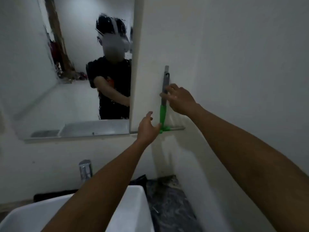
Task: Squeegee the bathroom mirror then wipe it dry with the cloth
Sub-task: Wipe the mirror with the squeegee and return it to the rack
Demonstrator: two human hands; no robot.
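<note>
My right hand (179,99) fingers pinch the grey-and-green plastic squeegee (163,101), upright at frame centre beside the fogged wall mirror (66,64); my left hand (147,128), fingers spread loose, nears its blade. A light pinch could let it drop.

**Tight corner beside the mirror**

The white side panel (142,64) juts out at the wet rectangular mirror (66,64)'s right edge, hemming the grey-and-green squeegee (164,97) against the white wall (234,64). Below, the white basin (133,206) and chrome tap (85,169) block low reaches.
</note>
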